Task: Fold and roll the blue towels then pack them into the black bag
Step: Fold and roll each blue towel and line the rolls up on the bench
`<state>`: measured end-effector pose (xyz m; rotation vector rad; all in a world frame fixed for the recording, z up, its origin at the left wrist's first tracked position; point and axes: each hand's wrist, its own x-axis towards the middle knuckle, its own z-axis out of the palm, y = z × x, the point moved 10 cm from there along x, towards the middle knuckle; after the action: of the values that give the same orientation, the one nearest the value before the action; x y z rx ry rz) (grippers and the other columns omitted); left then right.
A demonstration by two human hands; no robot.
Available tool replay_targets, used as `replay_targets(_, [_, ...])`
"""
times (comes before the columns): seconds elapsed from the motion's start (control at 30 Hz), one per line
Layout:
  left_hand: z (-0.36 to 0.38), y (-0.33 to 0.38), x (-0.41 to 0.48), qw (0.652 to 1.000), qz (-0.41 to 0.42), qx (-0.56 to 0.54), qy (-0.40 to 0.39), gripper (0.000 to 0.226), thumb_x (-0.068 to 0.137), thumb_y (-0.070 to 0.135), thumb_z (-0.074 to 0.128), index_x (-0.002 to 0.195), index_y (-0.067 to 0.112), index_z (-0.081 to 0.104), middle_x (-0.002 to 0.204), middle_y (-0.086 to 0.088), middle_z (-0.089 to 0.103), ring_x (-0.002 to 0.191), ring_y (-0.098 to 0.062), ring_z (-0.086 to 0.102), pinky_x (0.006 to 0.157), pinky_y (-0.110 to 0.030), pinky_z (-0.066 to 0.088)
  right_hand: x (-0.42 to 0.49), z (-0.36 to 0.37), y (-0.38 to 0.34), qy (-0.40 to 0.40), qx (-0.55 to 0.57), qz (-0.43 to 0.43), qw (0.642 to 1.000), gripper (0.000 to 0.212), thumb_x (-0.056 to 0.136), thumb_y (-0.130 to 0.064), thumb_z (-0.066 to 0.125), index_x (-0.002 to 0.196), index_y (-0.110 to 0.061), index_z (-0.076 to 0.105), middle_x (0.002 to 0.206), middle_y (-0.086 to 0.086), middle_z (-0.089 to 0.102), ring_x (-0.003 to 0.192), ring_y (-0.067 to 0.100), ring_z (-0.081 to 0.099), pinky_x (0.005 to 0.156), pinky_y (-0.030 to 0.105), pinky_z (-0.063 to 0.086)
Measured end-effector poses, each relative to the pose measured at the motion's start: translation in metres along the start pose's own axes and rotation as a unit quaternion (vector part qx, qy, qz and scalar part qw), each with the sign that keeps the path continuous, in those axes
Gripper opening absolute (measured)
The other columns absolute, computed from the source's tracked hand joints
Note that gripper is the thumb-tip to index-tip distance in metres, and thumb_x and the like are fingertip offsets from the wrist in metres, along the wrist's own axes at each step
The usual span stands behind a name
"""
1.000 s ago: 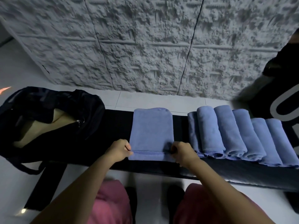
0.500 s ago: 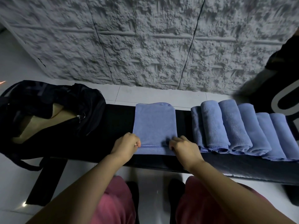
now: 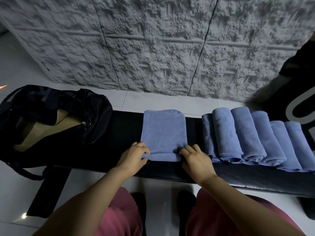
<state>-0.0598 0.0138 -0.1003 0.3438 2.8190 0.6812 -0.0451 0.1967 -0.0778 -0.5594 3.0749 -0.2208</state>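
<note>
A folded blue towel (image 3: 164,132) lies flat across the black bench (image 3: 126,133). Its near edge is turned over into a short roll. My left hand (image 3: 134,155) grips the left end of that roll, and my right hand (image 3: 194,155) grips the right end, fingers curled over it. Several rolled blue towels (image 3: 252,137) lie side by side to the right on the bench. The black bag (image 3: 51,120) sits at the bench's left end, its zip open and a tan lining showing.
A rough grey wall (image 3: 153,45) stands close behind the bench. White floor tiles (image 3: 163,103) show between them. A dark object with a grey mark (image 3: 300,106) sits at the far right. My knees in pink trousers (image 3: 122,215) are below the bench edge.
Both hands have turned the towel's near edge over and away from me, so a short roll has formed where the flat hem lay.
</note>
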Motion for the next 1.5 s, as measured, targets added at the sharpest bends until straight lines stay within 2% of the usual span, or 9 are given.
replay_targets(0.17, [-0.004, -0.025, 0.002, 0.989, -0.116, -0.090, -0.002, 0.012, 0.092, 0.018, 0.056, 0.102, 0.019, 0.062, 0.095, 0.003, 0.057, 0.088, -0.014, 0.054, 0.077, -0.029, 0.049, 0.005, 0.011, 0.023, -0.039, 0.115, 0.098, 0.988, 0.022, 0.093, -0.025, 0.049, 0.115, -0.024, 0.055, 0.106, -0.009, 0.056, 0.102, 0.017, 0.044, 0.059, 0.030, 0.038])
replay_targets(0.47, [0.018, -0.052, -0.006, 0.936, -0.261, -0.217, -0.090, 0.026, 0.090, 0.023, 0.059, 0.110, 0.014, 0.044, 0.101, -0.007, 0.058, 0.093, -0.020, 0.060, 0.080, -0.031, 0.051, 0.000, 0.036, 0.042, -0.135, 0.277, 0.229, 0.923, 0.021, 0.091, -0.031, 0.055, 0.093, -0.017, 0.040, 0.086, 0.006, 0.059, 0.077, 0.029, 0.056, 0.066, 0.037, 0.046])
replay_targets(0.63, [0.002, -0.044, -0.003, 0.973, -0.212, -0.074, -0.055, 0.025, 0.085, 0.032, 0.065, 0.099, 0.020, 0.048, 0.089, 0.003, 0.055, 0.084, -0.017, 0.057, 0.072, -0.033, 0.050, 0.005, 0.018, 0.036, -0.095, 0.166, 0.176, 0.966, 0.019, 0.087, -0.028, 0.060, 0.089, -0.018, 0.044, 0.093, 0.000, 0.051, 0.081, 0.023, 0.054, 0.058, 0.031, 0.038])
replay_targets(0.8, [-0.018, 0.000, 0.002, 0.999, -0.027, -0.028, 0.019, 0.012, 0.083, 0.007, 0.064, 0.083, 0.019, 0.064, 0.089, 0.009, 0.056, 0.087, -0.008, 0.049, 0.072, -0.028, 0.047, 0.009, 0.000, 0.004, -0.013, 0.032, 0.028, 0.999, 0.013, 0.080, -0.015, 0.066, 0.084, -0.023, 0.057, 0.086, -0.007, 0.053, 0.078, 0.016, 0.052, 0.042, 0.028, 0.034])
replay_targets(0.97, [-0.016, 0.017, -0.004, 0.999, 0.013, 0.046, 0.026, 0.017, 0.087, 0.026, 0.058, 0.100, 0.018, 0.065, 0.106, 0.009, 0.060, 0.102, -0.010, 0.051, 0.077, -0.021, 0.041, -0.006, -0.007, -0.013, -0.008, -0.029, -0.059, 0.998, 0.023, 0.062, -0.024, 0.077, 0.081, -0.022, 0.063, 0.078, -0.010, 0.056, 0.070, 0.016, 0.054, 0.033, 0.022, 0.025])
replay_targets(1.07, [-0.002, 0.016, -0.009, 0.994, 0.014, 0.102, -0.027, 0.045, 0.080, 0.041, 0.067, 0.118, 0.022, 0.053, 0.118, 0.010, 0.048, 0.111, -0.011, 0.043, 0.090, -0.025, 0.037, -0.013, -0.006, -0.017, -0.008, -0.056, -0.082, 0.995, 0.035, 0.057, -0.031, 0.079, 0.087, -0.019, 0.064, 0.084, -0.009, 0.058, 0.074, 0.017, 0.055, 0.034, 0.022, 0.027])
replay_targets(1.2, [0.008, 0.015, -0.012, 0.992, 0.006, 0.119, -0.041, 0.043, 0.082, 0.014, 0.066, 0.120, 0.021, 0.045, 0.123, 0.007, 0.041, 0.112, -0.015, 0.039, 0.091, -0.026, 0.037, -0.012, 0.001, -0.015, 0.001, -0.061, -0.065, 0.996, 0.045, 0.049, -0.014, 0.079, 0.091, -0.017, 0.063, 0.088, -0.005, 0.058, 0.075, 0.019, 0.054, 0.036, 0.025, 0.038])
replay_targets(1.3, [0.002, 0.007, -0.008, 0.999, -0.033, 0.027, -0.013, 0.035, 0.084, -0.001, 0.052, 0.112, 0.020, 0.053, 0.116, 0.007, 0.048, 0.107, -0.015, 0.043, 0.086, -0.025, 0.042, -0.008, 0.002, -0.012, -0.007, -0.047, -0.031, 0.998, 0.045, 0.045, -0.012, 0.080, 0.087, -0.018, 0.063, 0.084, -0.006, 0.058, 0.072, 0.019, 0.054, 0.037, 0.024, 0.038])
replay_targets(1.5, [0.002, -0.029, -0.002, 0.973, -0.177, -0.149, -0.005, 0.025, 0.087, 0.012, 0.059, 0.112, 0.019, 0.056, 0.106, -0.007, 0.061, 0.092, -0.020, 0.058, 0.084, -0.035, 0.051, -0.002, 0.014, 0.018, -0.042, 0.089, 0.093, 0.991, 0.040, 0.087, -0.030, 0.056, 0.127, -0.029, 0.051, 0.116, -0.011, 0.054, 0.103, 0.016, 0.044, 0.064, 0.030, 0.048])
